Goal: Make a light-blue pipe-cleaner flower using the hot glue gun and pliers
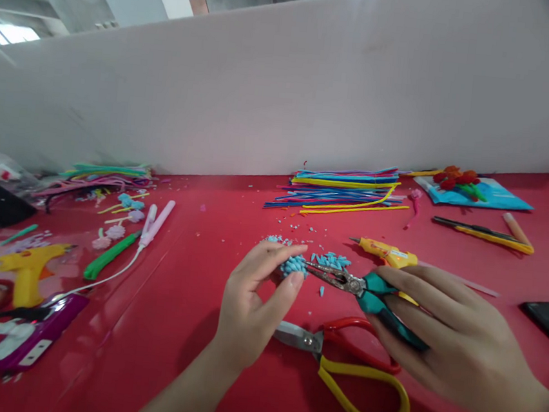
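- The left hand (250,301) pinches a small light-blue fuzzy cluster (294,265) between thumb and fingertips, holding it just above the red table (190,275).
- The right hand (446,336) is closed around the teal handles of a pair of pliers (358,287); their metal tip touches the right side of the blue cluster.
- Just behind the cluster lies a loose heap of blue snippets (330,260), with more crumbs scattered on the table around it.
- Near the cluster on the viewer's side, a pair of scissors (347,362) with one red and one yellow handle lies flat, partly under the right hand.
- To the right of and behind the cluster, an orange glue gun (389,253) rests on the table.
- Well behind the cluster, a stack of coloured pipe cleaners (344,190) lies before a white foam wall (314,93).
- Far to the right of the cluster are a yellow-and-black craft knife (483,233) and a blue sheet (484,194) bearing red flowers.
- Far to the left of the cluster stand a yellow glue gun (30,267) and a green-handled tool (109,256).
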### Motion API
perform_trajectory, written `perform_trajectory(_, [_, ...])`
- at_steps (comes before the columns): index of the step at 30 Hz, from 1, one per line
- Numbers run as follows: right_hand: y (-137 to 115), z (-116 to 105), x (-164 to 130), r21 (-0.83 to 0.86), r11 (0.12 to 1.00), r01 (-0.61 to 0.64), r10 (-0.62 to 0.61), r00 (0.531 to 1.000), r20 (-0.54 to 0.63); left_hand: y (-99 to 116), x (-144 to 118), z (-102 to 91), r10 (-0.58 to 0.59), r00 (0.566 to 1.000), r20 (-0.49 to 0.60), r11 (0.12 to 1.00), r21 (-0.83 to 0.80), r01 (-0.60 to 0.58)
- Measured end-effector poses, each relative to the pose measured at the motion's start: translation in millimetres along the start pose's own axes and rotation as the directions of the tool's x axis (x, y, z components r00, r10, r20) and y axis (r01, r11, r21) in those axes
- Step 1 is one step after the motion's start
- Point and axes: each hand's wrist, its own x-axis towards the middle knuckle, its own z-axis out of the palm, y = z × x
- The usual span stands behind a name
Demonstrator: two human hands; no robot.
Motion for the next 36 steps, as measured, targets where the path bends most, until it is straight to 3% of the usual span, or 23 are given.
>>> perform_trajectory(14, [-5.5, 4.6, -2.9, 0.229, 0.957, -0.178, 0.167, 0.984, 0.066, -0.2, 0.0, -3.7, 0.145, 0.989, 0.018, 0.978, 0.148, -0.146])
perform_trajectory(19, [-8.1, 1.8, -0.3, 0.422, 0.821, -0.383, 0.298, 0.920, 0.255, -0.3, 1.3, -5.6, 0.141, 0.989, 0.039, 0.975, 0.167, -0.146])
perform_trajectory(22, [-8.5, 0.7, -0.3, 0.475, 0.743, -0.471, 0.315, 0.873, 0.372, 0.2, 2.0, -5.8, 0.117, 0.992, 0.037, 0.983, 0.141, -0.121])
perform_trajectory(24, [-8.0, 0.3, -1.5, 0.459, 0.770, -0.443, 0.302, 0.887, 0.349, 0.8, 2.5, -5.6, 0.071, 0.997, 0.032, 0.992, 0.102, -0.074])
perform_trajectory(29, [-6.3, 2.7, -6.2, 0.278, 0.927, -0.253, 0.217, 0.964, 0.152, 2.1, 4.0, -4.6, -0.022, 1.000, 0.015, 0.999, 0.029, 0.022])
perform_trajectory(36, [-8.0, 5.7, -7.0, 0.231, 0.950, -0.210, 0.195, 0.977, 0.084, 2.5, 2.7, -3.7, -0.081, 0.996, 0.033, 0.997, 0.014, 0.080])
